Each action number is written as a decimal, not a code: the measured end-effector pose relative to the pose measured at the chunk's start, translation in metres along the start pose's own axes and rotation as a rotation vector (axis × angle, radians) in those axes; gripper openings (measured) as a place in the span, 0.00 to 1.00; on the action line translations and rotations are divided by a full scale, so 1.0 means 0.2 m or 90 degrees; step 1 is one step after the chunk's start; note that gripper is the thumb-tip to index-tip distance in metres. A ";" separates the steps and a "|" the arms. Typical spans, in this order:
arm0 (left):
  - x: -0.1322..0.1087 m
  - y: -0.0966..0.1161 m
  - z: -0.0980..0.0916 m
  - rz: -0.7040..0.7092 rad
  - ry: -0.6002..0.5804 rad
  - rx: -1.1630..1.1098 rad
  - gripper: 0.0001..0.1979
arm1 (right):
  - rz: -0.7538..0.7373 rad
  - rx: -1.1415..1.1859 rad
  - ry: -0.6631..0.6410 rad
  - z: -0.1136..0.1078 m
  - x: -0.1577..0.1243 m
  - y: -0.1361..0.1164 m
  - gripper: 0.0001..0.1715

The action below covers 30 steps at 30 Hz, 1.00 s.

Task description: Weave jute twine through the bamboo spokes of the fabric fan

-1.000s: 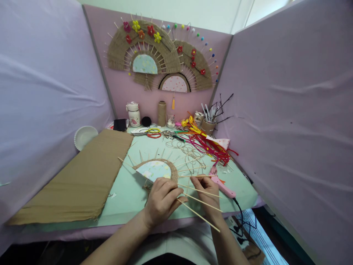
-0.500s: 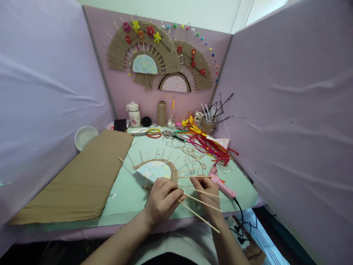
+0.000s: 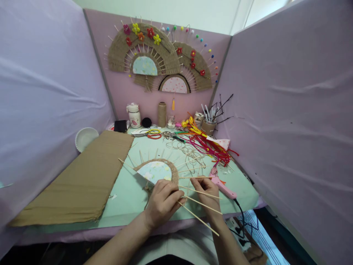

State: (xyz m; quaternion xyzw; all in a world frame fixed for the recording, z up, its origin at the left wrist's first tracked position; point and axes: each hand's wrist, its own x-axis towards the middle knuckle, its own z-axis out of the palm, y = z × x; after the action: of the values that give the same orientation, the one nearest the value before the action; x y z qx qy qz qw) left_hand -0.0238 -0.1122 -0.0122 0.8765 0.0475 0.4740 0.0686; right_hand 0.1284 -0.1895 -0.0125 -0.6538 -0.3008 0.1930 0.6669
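Note:
A half-round fan piece with a pale floral paper centre, a woven jute band and thin wooden sticks radiating from it lies on the green mat near the front edge. My left hand presses on the fan's lower right corner, fingers curled over the stick bases. My right hand is just to its right, fingers pinched on jute twine among the sticks that stick out toward me.
A long brown cardboard sheet covers the left. A pink glue gun lies by my right hand, its cord hanging off the edge. Loose twine, pipe cleaners, scissors, a twine spool, jars and a white bowl sit behind. Finished fans hang on the back wall.
Both hands have stayed in place with only slight finger movement; the protruding sticks have shifted a little.

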 end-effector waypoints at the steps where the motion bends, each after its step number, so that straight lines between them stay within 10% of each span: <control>1: 0.00 0.00 0.00 0.002 -0.005 0.000 0.09 | 0.000 0.002 0.000 0.00 0.00 0.00 0.20; 30: 0.10 0.00 0.00 0.039 -0.062 0.126 0.10 | 0.008 -0.009 -0.056 0.00 0.01 0.02 0.20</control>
State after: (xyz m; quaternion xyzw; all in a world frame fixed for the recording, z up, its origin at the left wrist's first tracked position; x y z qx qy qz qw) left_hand -0.0133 -0.1081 0.0049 0.9022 0.0640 0.4254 -0.0306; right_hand 0.1309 -0.1878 -0.0167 -0.6510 -0.3273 0.2235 0.6474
